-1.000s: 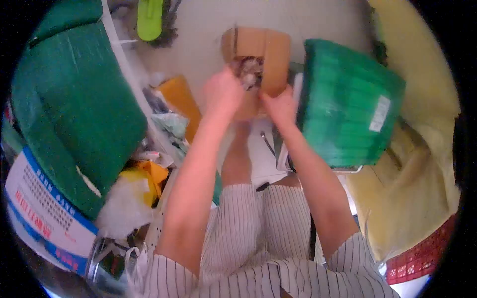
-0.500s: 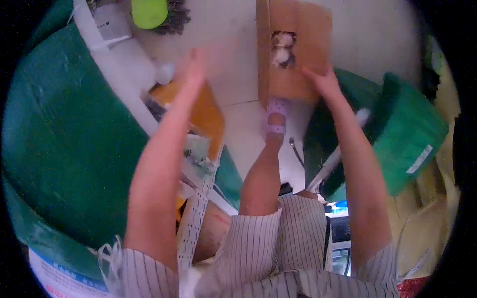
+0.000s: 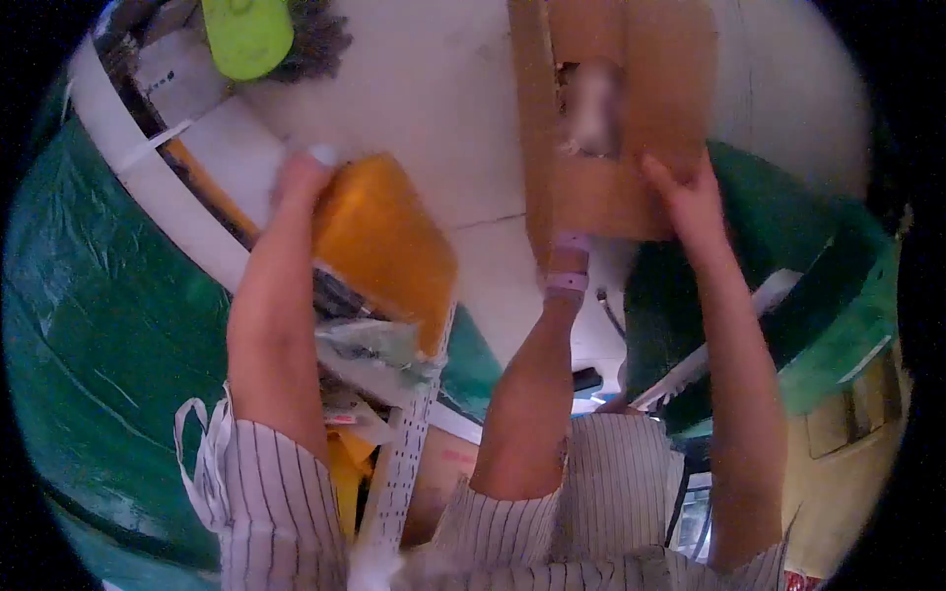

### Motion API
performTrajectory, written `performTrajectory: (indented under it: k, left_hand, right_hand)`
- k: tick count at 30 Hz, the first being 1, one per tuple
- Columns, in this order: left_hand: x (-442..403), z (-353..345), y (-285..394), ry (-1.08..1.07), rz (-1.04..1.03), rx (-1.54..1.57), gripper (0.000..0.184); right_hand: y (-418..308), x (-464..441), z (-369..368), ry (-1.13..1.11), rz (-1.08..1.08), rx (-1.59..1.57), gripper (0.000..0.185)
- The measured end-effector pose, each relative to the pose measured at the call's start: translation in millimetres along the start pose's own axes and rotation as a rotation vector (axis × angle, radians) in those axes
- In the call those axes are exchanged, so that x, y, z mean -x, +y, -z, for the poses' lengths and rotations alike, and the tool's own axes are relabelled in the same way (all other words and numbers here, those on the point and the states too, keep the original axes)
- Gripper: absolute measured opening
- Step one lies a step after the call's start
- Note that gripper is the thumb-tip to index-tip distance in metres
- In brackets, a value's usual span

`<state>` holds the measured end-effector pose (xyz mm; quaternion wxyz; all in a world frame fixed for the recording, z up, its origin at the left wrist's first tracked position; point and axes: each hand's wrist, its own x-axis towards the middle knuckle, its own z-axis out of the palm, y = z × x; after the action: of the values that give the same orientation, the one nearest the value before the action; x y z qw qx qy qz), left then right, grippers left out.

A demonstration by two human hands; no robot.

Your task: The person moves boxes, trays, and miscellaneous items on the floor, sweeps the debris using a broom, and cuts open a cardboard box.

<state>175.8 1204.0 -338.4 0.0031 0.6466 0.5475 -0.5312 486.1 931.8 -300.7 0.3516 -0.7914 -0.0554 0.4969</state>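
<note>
A cardboard box stands at the upper right of centre, with a hole in its top through which pale, blurred contents show. My right hand grips the box's near right edge, thumb on top. At the upper left, my left hand is bent at a shelf, beside an orange-yellow piece and a small whitish round object. Blur hides its fingers and whatever they may hold.
A bright green object with dark bristles lies on the floor at top left. Green sheeting covers the left side. A green-covered thing stands at right. A perforated white rail runs beside my leg.
My left hand has left the box and moved left and down to the shelf. The box appears further right and larger, with my right hand still on it. The view has shifted.
</note>
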Motion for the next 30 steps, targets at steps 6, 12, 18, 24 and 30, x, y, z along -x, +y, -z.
performTrajectory:
  k: [6, 12, 18, 24, 30]
  left_hand:
    - [-24.0, 31.3, -26.5, -0.056, 0.07, -0.155, 0.034]
    - [-106.2, -35.0, -82.7, -0.034, 0.144, -0.032, 0.037]
    - [-73.2, -21.7, -56.0, 0.1, 0.342, 0.306, 0.044]
    - [-100.9, -74.7, -50.7, -0.193, 0.009, 0.413, 0.055]
    - [-39.2, -22.1, -21.3, -0.115, -0.137, 0.461, 0.065]
  right_hand:
    - [3.9, -0.3, -2.1, 0.012, 0.002, -0.088, 0.053]
    - [-4.9, 5.9, -2.7, 0.022, -0.105, -0.046, 0.053]
    - [1.2, -0.6, -2.7, 0.023, -0.027, -0.095, 0.051]
    - [-6.3, 0.2, -10.0, 0.039, 0.01, -0.132, 0.051]
    - [-11.9, -3.7, -6.4, 0.048, 0.023, 0.069, 0.048]
